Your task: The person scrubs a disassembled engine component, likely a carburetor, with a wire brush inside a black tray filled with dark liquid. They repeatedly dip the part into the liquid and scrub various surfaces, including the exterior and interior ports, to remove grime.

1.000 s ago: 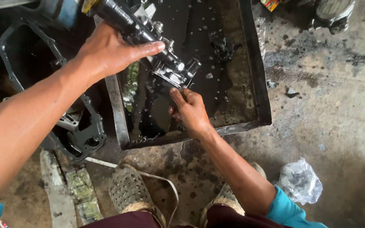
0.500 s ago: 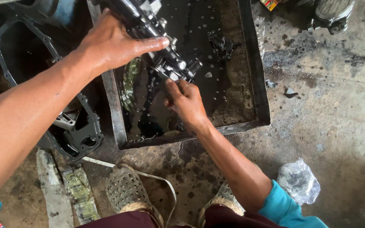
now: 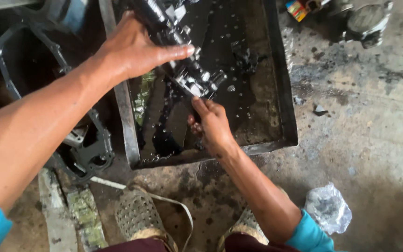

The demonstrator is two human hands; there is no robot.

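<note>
Since the earlier frame, the right hand (image 3: 213, 123) has slid slightly toward the person, its fingertips now just below the lower end of the part (image 3: 183, 51); the left hand (image 3: 136, 49) has stayed in its grip.

The part is a black and silver metal assembly, wet with dark fluid. It is held tilted over the tray (image 3: 288, 93), upper end toward the far left corner, lower end toward the tray's middle.

Left hand: fingers wrapped over the part's upper body, thumb extended along its side, grasping it.

Right hand: fingers curled and bunched together, fingertips touching the part's lower silver end. Whether they pinch something small cannot be told.

The tray is a shallow rectangular metal pan on the concrete floor (image 3: 374, 116), holding black fluid with droplets and a dark clump (image 3: 246, 56) near its far right.

Left of the tray lies a black frame-shaped cover (image 3: 92, 154). A crumpled plastic bag (image 3: 327, 207) lies on the floor right of the right forearm. Two mesh shoes (image 3: 136, 214) are at the bottom edge.
</note>
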